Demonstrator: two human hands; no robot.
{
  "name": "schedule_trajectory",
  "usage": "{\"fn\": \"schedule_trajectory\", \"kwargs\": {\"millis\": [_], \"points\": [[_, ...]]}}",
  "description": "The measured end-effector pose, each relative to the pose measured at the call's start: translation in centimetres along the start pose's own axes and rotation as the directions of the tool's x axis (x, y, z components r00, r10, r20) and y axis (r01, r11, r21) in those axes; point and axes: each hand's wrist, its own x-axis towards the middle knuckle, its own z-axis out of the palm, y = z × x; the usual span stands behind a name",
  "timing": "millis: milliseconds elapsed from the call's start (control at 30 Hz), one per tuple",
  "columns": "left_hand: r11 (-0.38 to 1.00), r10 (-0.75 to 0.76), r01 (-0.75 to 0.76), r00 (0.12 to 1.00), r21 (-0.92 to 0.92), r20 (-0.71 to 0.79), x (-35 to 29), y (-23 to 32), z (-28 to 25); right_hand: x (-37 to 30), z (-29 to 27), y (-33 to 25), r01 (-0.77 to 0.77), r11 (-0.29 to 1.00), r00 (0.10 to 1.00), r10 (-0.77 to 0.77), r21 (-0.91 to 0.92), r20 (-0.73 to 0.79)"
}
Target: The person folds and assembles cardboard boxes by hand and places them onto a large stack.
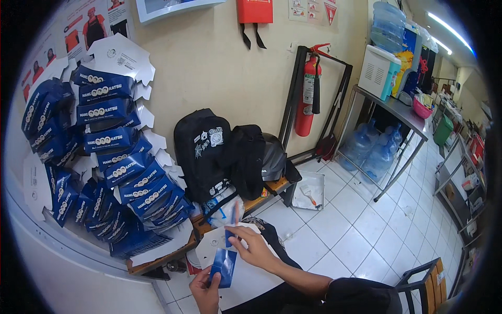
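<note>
Low in the view, my left hand pinches the lower side of a blue cardboard box, thumb on its front. A narrow blue flap stands above the box's main panel. My right hand reaches in from the right with its thumb and forefinger at that flap; the fingers look closed on it. Beneath both hands lie flat white carton blanks, over my lap. At the left, several folded blue boxes with white tabs are stacked in a tall pile against the wall.
Behind the hands, a black backpack and a dark bag sit on a wooden bench. A white tray with a brush lies on the tiled floor. A fire extinguisher, a metal table and a wooden stool stand farther right.
</note>
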Motion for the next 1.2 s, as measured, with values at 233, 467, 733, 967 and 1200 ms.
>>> {"fn": "schedule_trajectory", "kwargs": {"millis": [233,467,733,967,1200], "points": [[1.000,0.024,-0.024,0.995,-0.004,0.101,0.8,4.5,1.1,1.5,-1.5,-2.7,0.094,0.994,0.949,-0.073,-0.054,0.307],[0.999,-0.046,0.040,0.975,0.029,0.216,2.5,6.2,0.2,1.5,-1.8,-2.5,0.164,0.986,0.951,-0.166,0.028,0.263],[0.989,0.058,-0.096,0.949,0.111,0.309,7.7,8.2,0.0,4.8,-3.2,-3.3,0.004,0.998,0.972,-0.017,0.057,0.235],[0.993,-0.077,0.040,0.936,0.113,0.344,9.0,7.6,1.7,4.9,-2.1,-2.8,-0.077,0.997,0.995,0.078,-0.019,0.068],[0.983,-0.109,0.048,0.928,0.175,0.356,9.6,5.7,1.9,4.1,-2.4,-2.1,-0.095,0.993,0.960,0.111,-0.075,0.256]]}}
